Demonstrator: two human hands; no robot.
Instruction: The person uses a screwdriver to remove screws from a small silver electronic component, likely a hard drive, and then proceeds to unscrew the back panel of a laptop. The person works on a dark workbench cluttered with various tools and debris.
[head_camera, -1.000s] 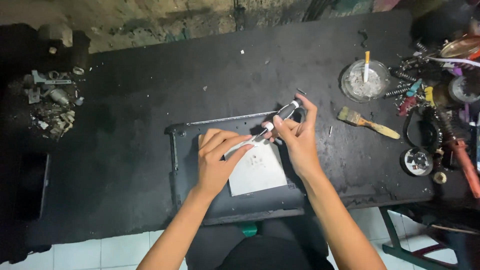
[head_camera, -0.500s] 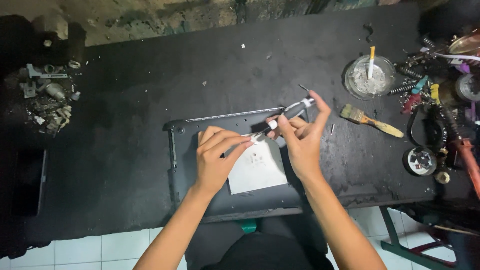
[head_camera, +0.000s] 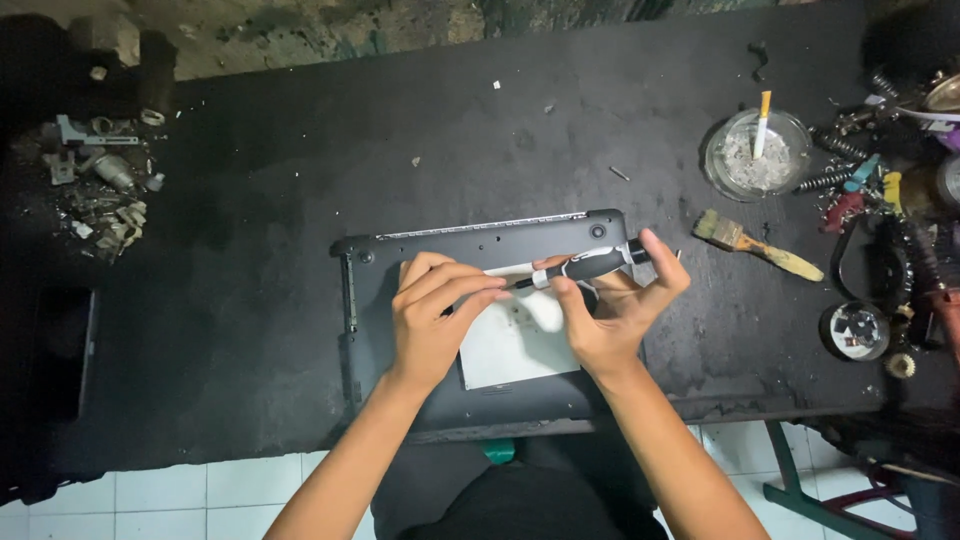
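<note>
Fingers of our right hand (head_camera: 612, 318) wrap the screwdriver (head_camera: 585, 266) handle while our left hand (head_camera: 432, 318) pinches its tip, steadying it over the upturned laptop (head_camera: 400, 250) at the table's (head_camera: 250, 250) near edge.

The desk (head_camera: 300, 200) is matt black, flecked with pale crumbs. The laptop base (head_camera: 380, 330) is dark grey, with a white panel (head_camera: 515, 345) in its middle. The screwdriver (head_camera: 585, 266) has a black handle with a grey band. The brush (head_camera: 755, 245) has a yellowish wooden handle and pale bristles. The ashtray (head_camera: 725, 165) is clear glass, holding a white cigarette (head_camera: 762, 125) with an orange tip. The floor tiles (head_camera: 150, 500) are white.
</note>
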